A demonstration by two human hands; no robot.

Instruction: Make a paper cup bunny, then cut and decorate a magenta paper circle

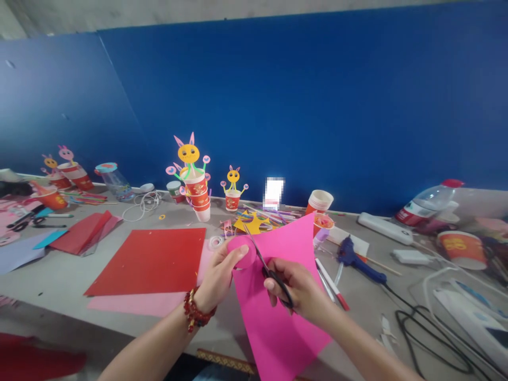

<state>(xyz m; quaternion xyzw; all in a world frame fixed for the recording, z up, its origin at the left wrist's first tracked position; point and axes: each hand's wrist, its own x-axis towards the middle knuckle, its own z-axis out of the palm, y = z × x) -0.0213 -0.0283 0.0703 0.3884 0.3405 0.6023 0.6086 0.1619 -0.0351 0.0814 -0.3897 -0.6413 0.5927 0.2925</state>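
A large bright pink sheet of paper (278, 317) is held up over the table's front edge. My left hand (222, 270), with red bead bracelets at the wrist, pinches a rounded part at the sheet's upper left corner between thumb and fingers. In my right hand (291, 288) are black-handled scissors (283, 288), fingers in the loops. Their blades (256, 248) point up and left, parted around the paper beside the rounded part. Whether that part is fully separate from the sheet I cannot tell. Yellow paper pieces (254, 222) lie just beyond the blades.
Red sheets (151, 259) lie on the left over light pink paper (138, 304). Paper-cup figures (197, 193) stand at the back. To the right are a blue glue gun (359, 262) with its black cord (420, 328), markers (332, 283), paper cups (319, 200) and a plastic bottle (428, 203).
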